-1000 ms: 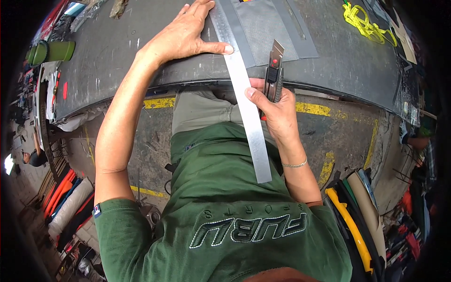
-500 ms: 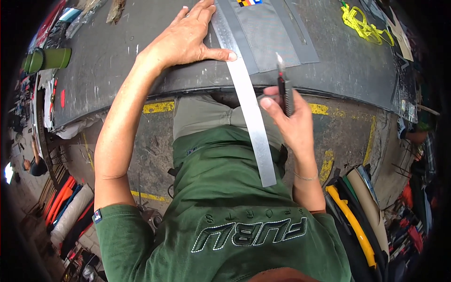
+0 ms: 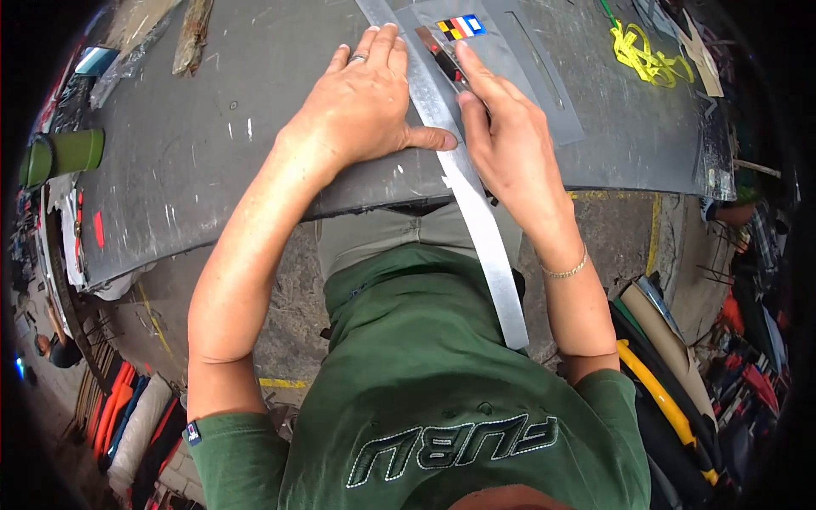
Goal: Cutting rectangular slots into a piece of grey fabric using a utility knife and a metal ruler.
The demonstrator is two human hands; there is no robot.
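Observation:
A long metal ruler (image 3: 482, 212) lies over the dark work table and reaches past its edge toward my green shirt. Flat on the table beside it is my left hand (image 3: 361, 106), fingers stretched out and thumb pressed on the ruler. My right hand (image 3: 520, 140) grips a black and red utility knife (image 3: 445, 63), its tip pointing away from me close to the ruler's right edge. Under the knife and ruler lies a grey fabric piece (image 3: 507, 64) with a small coloured flag patch (image 3: 461, 28). My right hand partly covers the fabric.
Yellow tape (image 3: 642, 58) lies bunched on the table (image 3: 212, 170) at the right. A green roll (image 3: 78, 153) rests by the left edge. Fabric rolls (image 3: 140, 425) stand at the lower left, and others, one yellow (image 3: 659, 395), at the lower right. A person (image 3: 58, 344) is at the far left.
My right hand has brought the knife forward from the table's near edge onto the fabric beside the ruler. In the picture, my left hand and the ruler sit lower and farther right.

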